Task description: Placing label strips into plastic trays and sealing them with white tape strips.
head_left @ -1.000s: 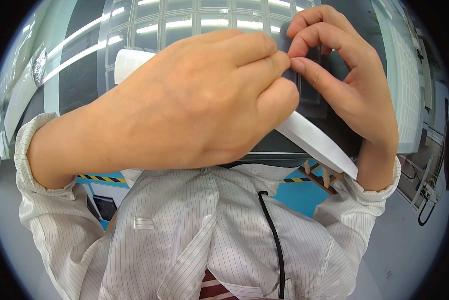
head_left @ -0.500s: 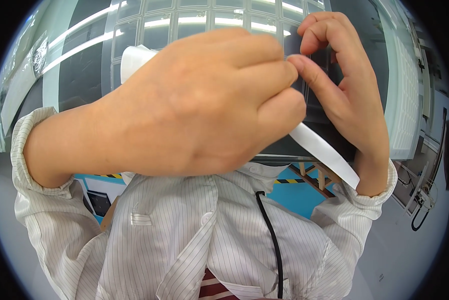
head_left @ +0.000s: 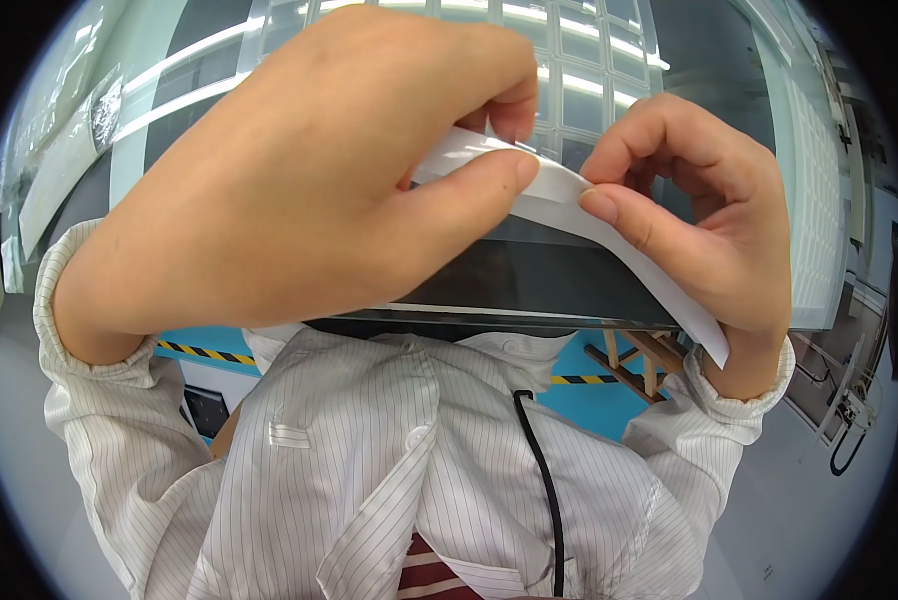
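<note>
A white strip, thin and ribbon-like, stretches between my two hands above the dark front part of the table. My left hand holds it with the thumb pressed on the strip's left part; the back of the hand hides the rest of that end. My right hand pinches the strip between thumb and forefinger. From that pinch the loose tail hangs down past my right wrist, toward the cuff. The strip looks folded or doubled between the two hands.
Beyond my hands a clear tray with a grid of compartments lies on the dark tabletop. Clear plastic film lies at the far left, a pale gridded sheet at the right. A wooden frame stands below the table edge.
My left hand has turned and opened toward the strip, bringing its thumb into view. My right hand has moved down and now pinches the strip. More of the strip shows.
</note>
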